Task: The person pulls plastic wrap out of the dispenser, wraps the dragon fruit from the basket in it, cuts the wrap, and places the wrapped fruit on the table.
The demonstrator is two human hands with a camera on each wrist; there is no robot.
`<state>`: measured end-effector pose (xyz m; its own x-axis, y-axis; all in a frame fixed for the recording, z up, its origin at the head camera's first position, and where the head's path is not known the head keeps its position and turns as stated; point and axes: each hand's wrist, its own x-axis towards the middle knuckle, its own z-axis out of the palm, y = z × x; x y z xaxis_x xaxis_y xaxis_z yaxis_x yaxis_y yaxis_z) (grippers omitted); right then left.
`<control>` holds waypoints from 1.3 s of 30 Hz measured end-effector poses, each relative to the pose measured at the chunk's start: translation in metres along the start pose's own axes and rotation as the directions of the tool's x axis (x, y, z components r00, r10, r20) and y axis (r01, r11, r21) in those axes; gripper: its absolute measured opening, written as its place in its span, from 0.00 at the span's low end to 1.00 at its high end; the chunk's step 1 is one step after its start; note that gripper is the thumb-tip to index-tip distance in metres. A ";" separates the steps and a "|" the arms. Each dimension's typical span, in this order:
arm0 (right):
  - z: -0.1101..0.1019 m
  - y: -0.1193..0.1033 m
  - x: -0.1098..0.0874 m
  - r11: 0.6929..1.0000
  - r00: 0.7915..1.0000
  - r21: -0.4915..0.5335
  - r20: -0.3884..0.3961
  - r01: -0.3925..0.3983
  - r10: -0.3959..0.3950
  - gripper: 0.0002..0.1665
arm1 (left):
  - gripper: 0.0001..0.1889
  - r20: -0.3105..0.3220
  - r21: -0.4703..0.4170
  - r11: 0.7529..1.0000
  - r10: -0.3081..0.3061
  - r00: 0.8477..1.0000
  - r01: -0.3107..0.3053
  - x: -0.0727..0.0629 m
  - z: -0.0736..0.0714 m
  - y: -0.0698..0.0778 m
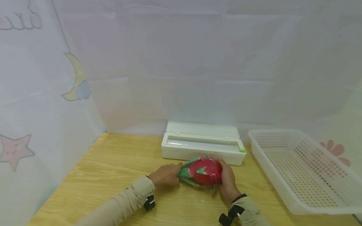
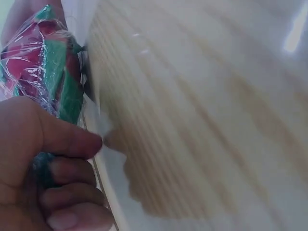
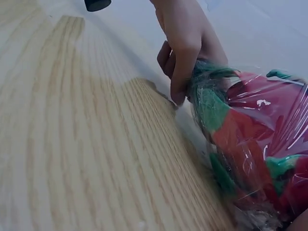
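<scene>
A red dragon fruit (image 1: 203,171) with green scales is wrapped in clear, shiny cling film and held low over the wooden table. My left hand (image 1: 166,175) pinches its green leafy end, the thumb on the near side and the other fingers curled below, as the left wrist view shows. Around the rounded red end curves my right hand (image 1: 228,182), its palm largely hidden behind the fruit. The right wrist view has the wrapped dragon fruit (image 3: 260,139) up close, with loose wrinkled film along its lower edge.
Just behind the fruit stands a white cling film dispenser (image 1: 201,154), lid raised, a film roll inside and a green slider (image 1: 242,150) at its right end. A white perforated basket (image 1: 283,185) occupies the right side of the wooden table (image 1: 128,151). Pale printed cloth (image 1: 178,56) hangs around it.
</scene>
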<state>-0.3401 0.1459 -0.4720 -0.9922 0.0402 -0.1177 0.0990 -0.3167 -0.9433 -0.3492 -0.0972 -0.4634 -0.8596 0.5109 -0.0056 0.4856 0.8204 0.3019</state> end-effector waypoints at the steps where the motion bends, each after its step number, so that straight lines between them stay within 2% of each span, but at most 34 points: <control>1: 0.001 0.000 0.001 1.000 1.000 0.008 -0.008 0.006 -0.006 0.27 | 0.21 -0.015 0.009 1.000 0.002 1.000 -0.002 0.001 0.001 -0.001; 5: 0.004 0.001 0.001 0.999 0.996 -0.038 -0.089 0.023 -0.026 0.26 | 0.22 -0.082 0.044 0.999 0.010 0.997 -0.007 0.005 0.008 -0.002; 7: 0.005 0.002 0.000 0.996 0.991 -0.083 -0.128 0.021 -0.031 0.27 | 0.22 -0.096 0.058 0.998 0.008 0.995 -0.002 0.005 0.010 -0.001; 10: 0.005 0.000 -0.001 0.993 0.988 -0.117 -0.147 0.022 -0.040 0.29 | 0.22 -0.100 0.057 0.998 0.012 0.995 -0.006 0.005 0.010 -0.001; 12: 0.006 -0.001 -0.001 0.992 0.991 -0.120 -0.130 0.028 -0.044 0.31 | 0.22 -0.105 0.062 0.998 0.016 0.994 -0.009 0.005 0.007 -0.001; 16: 0.005 -0.004 -0.001 0.993 0.999 -0.114 -0.008 0.033 -0.034 0.34 | 0.21 -0.119 0.080 0.997 0.004 0.993 0.005 0.004 0.002 -0.004; 19: 0.002 -0.004 -0.002 0.991 0.997 -0.135 0.080 0.012 -0.001 0.38 | 0.21 -0.131 0.113 0.993 -0.010 0.991 0.025 0.003 0.001 -0.005; 23: 0.000 -0.005 -0.003 0.977 0.995 -0.213 0.099 -0.007 0.029 0.39 | 0.20 -0.174 0.211 0.976 -0.018 0.985 0.055 0.003 0.001 -0.006; 26: 0.001 -0.006 -0.002 0.964 0.995 -0.264 0.099 0.002 0.025 0.37 | 0.19 -0.195 0.238 0.968 -0.031 0.980 0.078 0.002 -0.003 -0.009; 31: 0.003 -0.006 0.000 0.943 0.993 -0.327 0.111 0.064 -0.029 0.31 | 0.14 -0.163 0.159 0.982 -0.072 0.984 0.098 -0.002 -0.017 -0.017; 34: 0.002 -0.007 0.000 0.923 0.991 -0.370 0.119 0.107 -0.067 0.30 | 0.09 -0.123 0.119 0.984 -0.115 0.986 0.130 -0.006 -0.023 -0.022; 39: -0.001 -0.011 -0.002 0.891 0.988 -0.432 0.121 0.135 -0.091 0.31 | 0.10 -0.087 0.081 0.986 -0.140 0.986 0.147 -0.013 -0.026 -0.026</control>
<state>-0.3393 0.1500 -0.4620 -0.9989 -0.0457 0.0072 -0.0132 0.1329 -0.9910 -0.3549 -0.1318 -0.4465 -0.9296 0.3669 0.0350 0.3653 0.9045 0.2200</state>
